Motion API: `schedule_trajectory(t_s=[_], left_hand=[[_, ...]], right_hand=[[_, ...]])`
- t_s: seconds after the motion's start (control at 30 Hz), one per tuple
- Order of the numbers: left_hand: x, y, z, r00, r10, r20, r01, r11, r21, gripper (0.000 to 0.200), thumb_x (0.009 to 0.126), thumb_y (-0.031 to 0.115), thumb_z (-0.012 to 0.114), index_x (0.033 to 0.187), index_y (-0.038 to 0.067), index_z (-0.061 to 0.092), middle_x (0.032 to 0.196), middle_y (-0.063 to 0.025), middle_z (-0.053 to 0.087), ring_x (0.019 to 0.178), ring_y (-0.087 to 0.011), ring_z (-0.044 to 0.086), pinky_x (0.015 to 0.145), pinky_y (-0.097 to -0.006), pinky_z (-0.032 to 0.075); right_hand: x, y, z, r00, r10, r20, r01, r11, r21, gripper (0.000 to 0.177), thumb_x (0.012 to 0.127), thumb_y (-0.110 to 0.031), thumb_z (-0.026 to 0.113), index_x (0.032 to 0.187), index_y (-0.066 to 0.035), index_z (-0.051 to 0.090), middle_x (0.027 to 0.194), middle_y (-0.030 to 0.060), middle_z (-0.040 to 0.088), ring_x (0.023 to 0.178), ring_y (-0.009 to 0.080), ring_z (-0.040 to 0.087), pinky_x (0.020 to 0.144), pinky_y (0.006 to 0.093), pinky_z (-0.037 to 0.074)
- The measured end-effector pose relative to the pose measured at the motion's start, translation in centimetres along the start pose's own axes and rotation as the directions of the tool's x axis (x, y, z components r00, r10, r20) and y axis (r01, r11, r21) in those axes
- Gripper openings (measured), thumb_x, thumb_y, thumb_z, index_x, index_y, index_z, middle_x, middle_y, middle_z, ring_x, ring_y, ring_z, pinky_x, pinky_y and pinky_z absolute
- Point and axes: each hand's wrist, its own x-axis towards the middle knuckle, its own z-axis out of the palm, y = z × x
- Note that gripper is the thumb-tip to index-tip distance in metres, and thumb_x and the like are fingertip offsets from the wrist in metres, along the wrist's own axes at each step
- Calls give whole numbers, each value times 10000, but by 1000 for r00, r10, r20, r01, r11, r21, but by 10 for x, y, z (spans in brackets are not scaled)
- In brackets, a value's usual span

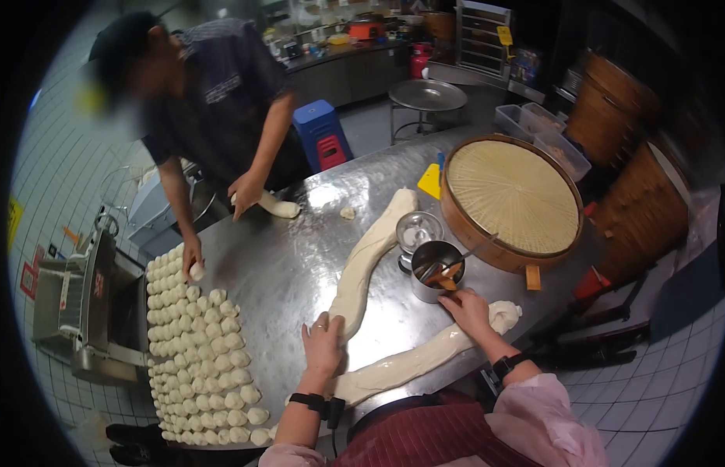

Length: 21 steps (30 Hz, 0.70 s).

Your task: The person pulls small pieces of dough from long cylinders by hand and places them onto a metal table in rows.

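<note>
Steel table (288, 268) under dough rope (369, 257), tiled floor (658, 389)

Pale cream dough rope (368, 257), silvery steel table (288, 268), tan woven steamer lid (512, 194).

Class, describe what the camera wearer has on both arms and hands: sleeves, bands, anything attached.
Both hands are bare. The left hand has a black wristband with a small black device and cable. The right hand has a black watch-like band. Both sleeves are pale pink.
</note>
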Motion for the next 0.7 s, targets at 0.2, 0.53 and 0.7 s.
schedule_trajectory(t_s=[0.2, 0.53, 0.7], left_hand=[[33, -30, 5, 987, -38, -158, 15, 990, -141, 230, 708, 41, 608, 916, 133, 642, 943, -93, 655, 806, -315, 632, 710, -402, 498], [15, -31, -25, 992, -45, 117, 95, 876, -473, 561, 660, 119, 728, 1196, 91, 567, 1214, -170, 556, 1122, -361, 526, 932, -434, 436], [3, -29, -3, 999, -28, -25, 24, 989, -144, 606, 719, 120, 728, 1280, 177, 507, 1241, -151, 533, 1105, -348, 537, 910, -454, 429]], right_hand=[[27, 18, 6, 999, 36, 5, -36, 999, -35, 331, 837, -357, 650, 818, -31, 706, 842, 162, 649, 764, 324, 634, 709, 409, 494], [10, 67, -64, 984, -22, -176, -4, 990, -143, 135, 842, -122, 604, 897, -9, 652, 921, 165, 608, 889, 338, 595, 794, 405, 472], [38, 106, -78, 951, -194, -241, 117, 947, -299, 88, 834, -94, 608, 881, -24, 630, 871, 142, 590, 858, 323, 598, 765, 396, 465]])
